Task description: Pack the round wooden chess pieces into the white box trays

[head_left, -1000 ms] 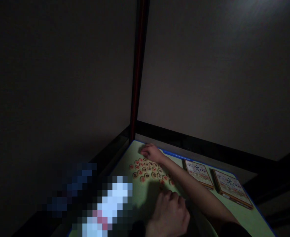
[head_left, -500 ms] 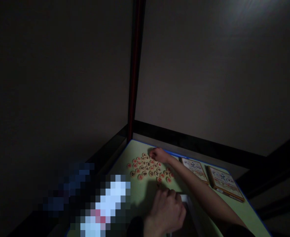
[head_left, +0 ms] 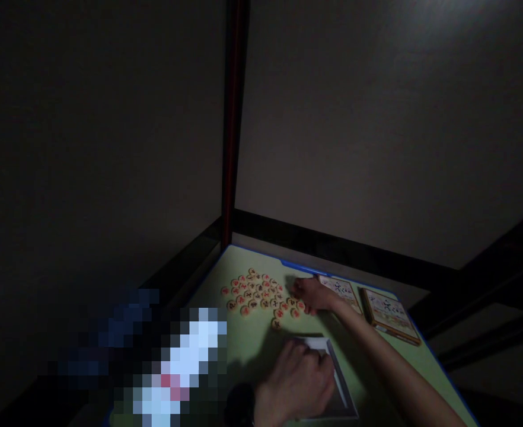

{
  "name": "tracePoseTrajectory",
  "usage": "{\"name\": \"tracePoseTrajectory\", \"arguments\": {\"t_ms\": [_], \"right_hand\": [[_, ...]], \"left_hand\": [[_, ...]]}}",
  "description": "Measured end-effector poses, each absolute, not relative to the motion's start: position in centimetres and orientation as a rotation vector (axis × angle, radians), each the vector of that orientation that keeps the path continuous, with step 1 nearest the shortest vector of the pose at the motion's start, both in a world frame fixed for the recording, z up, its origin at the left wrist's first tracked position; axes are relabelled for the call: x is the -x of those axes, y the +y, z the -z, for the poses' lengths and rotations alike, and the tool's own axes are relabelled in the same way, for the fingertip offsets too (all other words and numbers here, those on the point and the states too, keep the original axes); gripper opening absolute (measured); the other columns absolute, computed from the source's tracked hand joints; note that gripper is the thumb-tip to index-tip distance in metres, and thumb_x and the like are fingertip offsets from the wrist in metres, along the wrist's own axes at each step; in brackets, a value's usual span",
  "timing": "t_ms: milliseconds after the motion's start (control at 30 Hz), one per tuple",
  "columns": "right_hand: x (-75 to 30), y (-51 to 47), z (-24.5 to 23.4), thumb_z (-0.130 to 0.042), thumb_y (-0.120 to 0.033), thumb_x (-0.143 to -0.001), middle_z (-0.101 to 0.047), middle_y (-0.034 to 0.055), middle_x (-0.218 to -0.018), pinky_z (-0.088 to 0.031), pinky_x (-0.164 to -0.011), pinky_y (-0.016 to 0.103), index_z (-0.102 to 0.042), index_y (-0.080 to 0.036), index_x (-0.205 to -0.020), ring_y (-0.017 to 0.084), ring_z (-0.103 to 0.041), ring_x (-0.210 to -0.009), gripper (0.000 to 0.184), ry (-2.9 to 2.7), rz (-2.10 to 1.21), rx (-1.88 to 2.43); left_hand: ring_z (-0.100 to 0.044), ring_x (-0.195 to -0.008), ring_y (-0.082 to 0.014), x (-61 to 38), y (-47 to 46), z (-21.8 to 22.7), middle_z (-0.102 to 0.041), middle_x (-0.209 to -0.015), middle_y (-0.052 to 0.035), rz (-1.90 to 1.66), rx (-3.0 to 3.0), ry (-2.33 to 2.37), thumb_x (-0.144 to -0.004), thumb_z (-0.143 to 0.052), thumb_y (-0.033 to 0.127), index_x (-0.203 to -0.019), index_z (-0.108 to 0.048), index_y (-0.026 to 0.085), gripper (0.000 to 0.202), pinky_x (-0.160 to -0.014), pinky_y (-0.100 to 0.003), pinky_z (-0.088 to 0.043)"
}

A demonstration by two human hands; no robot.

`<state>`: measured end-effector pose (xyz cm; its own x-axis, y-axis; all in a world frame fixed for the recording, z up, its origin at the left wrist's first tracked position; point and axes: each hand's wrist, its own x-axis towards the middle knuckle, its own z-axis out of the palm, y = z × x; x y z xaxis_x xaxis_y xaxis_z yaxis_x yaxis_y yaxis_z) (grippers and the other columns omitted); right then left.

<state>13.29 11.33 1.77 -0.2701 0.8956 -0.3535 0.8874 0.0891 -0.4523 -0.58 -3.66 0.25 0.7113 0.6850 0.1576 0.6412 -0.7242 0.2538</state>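
Observation:
Round wooden Chinese chess pieces, marked in red and black, lie in a loose cluster on a green table. At the right side of the cluster is my right hand, its fingers curled down beside the nearest pieces; whether one is between them is hidden. My left hand is closed, knuckles up, over a shallow white-rimmed box. Its fingertips and anything in them are out of sight. A single black-marked piece lies between the box and the cluster.
Two flat boxes with printed lids, a left one partly behind my right arm and a right one, rest along the table's right side. Dark walls meet behind the table's far corner. A pixelated bright patch covers the left front edge.
My right hand has moved from the far edge of the cluster toward its right side. My left hand has drawn back slightly, showing more of the box. The view has shifted slightly.

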Motion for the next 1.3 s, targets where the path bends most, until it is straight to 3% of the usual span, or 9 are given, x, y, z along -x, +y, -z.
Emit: {"name": "tracePoseTrajectory", "arguments": {"t_ms": [167, 367, 633, 800, 933, 1133, 1300], "right_hand": [[-11.4, 10.8, -1.8, -0.047, -0.024, -0.095, -0.061, 0.0002, -0.056, -0.047, -0.045, 0.021, -0.053, -0.019, -0.071, 0.014, -0.063, -0.048, 0.025, -2.224, -1.061, 1.781], [-11.4, 10.8, -2.0, -0.046, -0.018, -0.094, -0.061, -0.0010, -0.055, -0.049, -0.048, 0.020, -0.051, -0.018, -0.071, 0.014, -0.064, -0.052, 0.024, -2.181, -1.083, 1.704], [-12.8, 8.0, -2.3, -0.043, -0.022, -0.096, -0.059, -0.0037, -0.050, -0.047, -0.045, 0.021, -0.050, -0.021, -0.094, 0.015, -0.062, -0.046, 0.007, -2.105, -1.207, 1.772], [-12.4, 7.4, -1.7, -0.049, -0.024, -0.093, -0.059, -0.0025, -0.059, -0.045, -0.051, 0.022, -0.050, -0.021, -0.083, 0.013, -0.059, -0.051, 0.010, -2.206, -0.996, 1.615], [-12.7, 7.4, -0.2, -0.051, -0.032, -0.091, -0.057, -0.0035, -0.058, -0.045, -0.050, 0.024, -0.049, -0.022, -0.082, 0.013, -0.056, -0.050, 0.014, -2.084, -1.123, 1.516], [-13.3, 7.3, 1.2, -0.069, -0.046, -0.076, -0.060, -0.0023, -0.070, -0.051, -0.059, 0.028, -0.051, -0.020, -0.082, 0.014, -0.061, -0.063, 0.032, -1.780, -1.408, 1.193], [-13.4, 6.7, 1.5, -0.079, -0.042, -0.064, -0.061, 0.0004, -0.081, -0.051, -0.071, 0.031, -0.055, -0.018, -0.080, 0.016, -0.063, -0.077, 0.037, -1.657, -1.522, 1.105]], "left_hand": [[-0.065, -0.094, -0.0246, 0.9, -2.7, -0.1, -0.068, -0.100, -0.0078, -0.542, -2.570, 1.325, -0.096, -0.038, 0.024, -0.101, -0.061, 0.018, 0.023, -0.084, -0.043, -0.055], [-0.066, -0.096, -0.0262, 1.4, -1.5, -0.4, -0.066, -0.113, -0.0149, -0.450, -2.503, 1.607, -0.096, -0.038, 0.022, -0.118, -0.059, 0.012, 0.032, -0.081, -0.040, -0.055], [-0.068, -0.091, -0.0256, 1.6, -1.5, -1.3, -0.067, -0.107, -0.0131, -0.422, -2.402, 1.701, -0.096, -0.035, 0.021, -0.112, -0.061, 0.015, 0.031, -0.077, -0.038, -0.053], [-0.068, -0.090, -0.0231, 2.1, -0.8, -1.7, -0.068, -0.103, -0.0140, -0.401, -2.336, 1.748, -0.096, -0.034, 0.018, -0.107, -0.061, 0.013, 0.030, -0.076, -0.033, -0.050], [-0.068, -0.088, -0.0237, 2.8, 0.1, -1.6, -0.069, -0.099, -0.0166, -0.322, -2.352, 1.782, -0.094, -0.034, 0.013, -0.105, -0.065, 0.010, 0.032, -0.073, -0.032, -0.051], [-0.069, -0.081, -0.0230, 3.6, 0.7, -1.5, -0.071, -0.091, -0.0153, -0.352, -2.347, 1.801, -0.091, -0.040, 0.012, -0.091, -0.072, 0.012, 0.031, -0.073, -0.034, -0.050], [-0.068, -0.085, -0.0226, 4.5, 0.9, -1.6, -0.073, -0.092, -0.0130, -0.340, -2.372, 1.726, -0.092, -0.046, 0.014, -0.091, -0.072, 0.014, 0.027, -0.079, -0.035, -0.047]]}}
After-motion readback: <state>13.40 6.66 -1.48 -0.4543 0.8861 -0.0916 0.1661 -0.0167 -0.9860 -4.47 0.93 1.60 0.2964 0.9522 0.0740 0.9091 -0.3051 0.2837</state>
